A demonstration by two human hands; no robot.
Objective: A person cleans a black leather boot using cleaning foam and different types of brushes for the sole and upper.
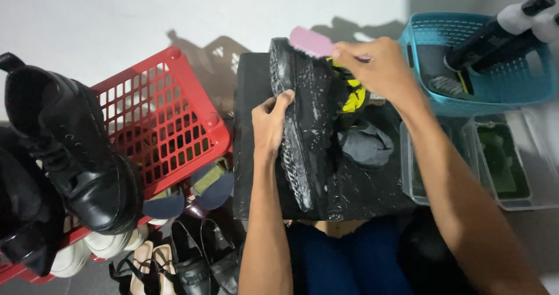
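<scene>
The left hand [271,123] grips the sole of a black shoe [305,126] lying on its side on a black mat [250,155] at centre, while the right hand [378,68] closes round a pink brush [311,41] at the shoe's twelve o'clock end — red basket [169,120] at nine o'clock, teal basket [483,68] at two o'clock.

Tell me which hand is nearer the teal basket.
Right. The right hand, holding a pink brush, is just left of the teal basket; the left hand grips the black shoe's sole, farther left.
</scene>
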